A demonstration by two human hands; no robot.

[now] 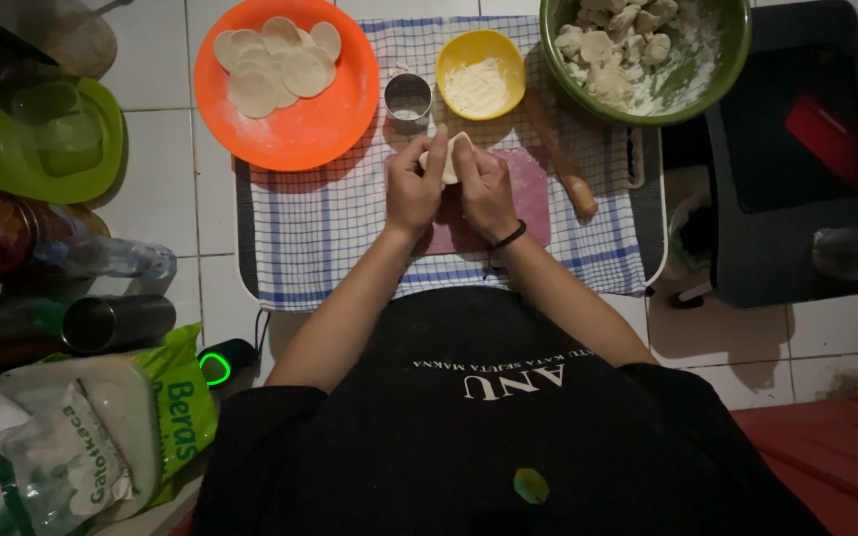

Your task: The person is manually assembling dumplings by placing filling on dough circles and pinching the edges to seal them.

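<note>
Both hands, left hand [413, 189] and right hand [486, 191], pinch a dough round [452, 157] above the pink mat [533, 194], near the yellow bowl [481, 71]. Even finger pressure should keep it from tearing.

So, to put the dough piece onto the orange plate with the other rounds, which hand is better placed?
Probably the left hand. Both hands pinch the dough piece, but the orange plate lies on the left side, nearer to it. The right hand would have to cross over the metal ring cutter.

checked cloth [350, 238] woven | metal ring cutter [408, 98] shiny | rolling pin [560, 159] wooden
</note>
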